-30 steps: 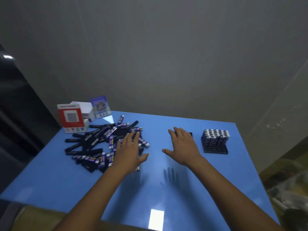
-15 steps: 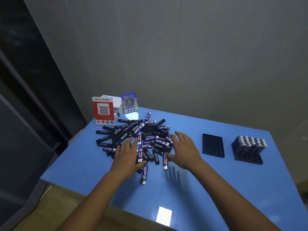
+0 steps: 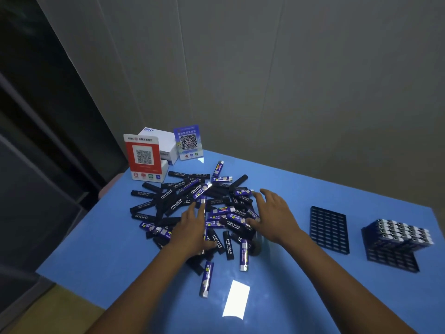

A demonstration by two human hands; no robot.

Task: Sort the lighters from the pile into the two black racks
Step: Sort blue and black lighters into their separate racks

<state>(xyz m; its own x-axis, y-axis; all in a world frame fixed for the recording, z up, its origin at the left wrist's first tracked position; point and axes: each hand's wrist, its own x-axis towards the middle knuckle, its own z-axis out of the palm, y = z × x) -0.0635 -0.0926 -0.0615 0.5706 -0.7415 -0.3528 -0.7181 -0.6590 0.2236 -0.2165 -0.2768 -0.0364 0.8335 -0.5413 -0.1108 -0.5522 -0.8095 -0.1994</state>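
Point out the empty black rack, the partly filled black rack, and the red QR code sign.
empty black rack [image 3: 329,230]: head view, middle of its grid.
partly filled black rack [image 3: 391,260]: head view, bare near slots.
red QR code sign [image 3: 144,157]: head view, centre of its face.

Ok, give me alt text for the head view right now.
Both hands, left and right, rest open on a pile of lighters on a blue table. To the right lie an empty black rack and a part-filled rack.
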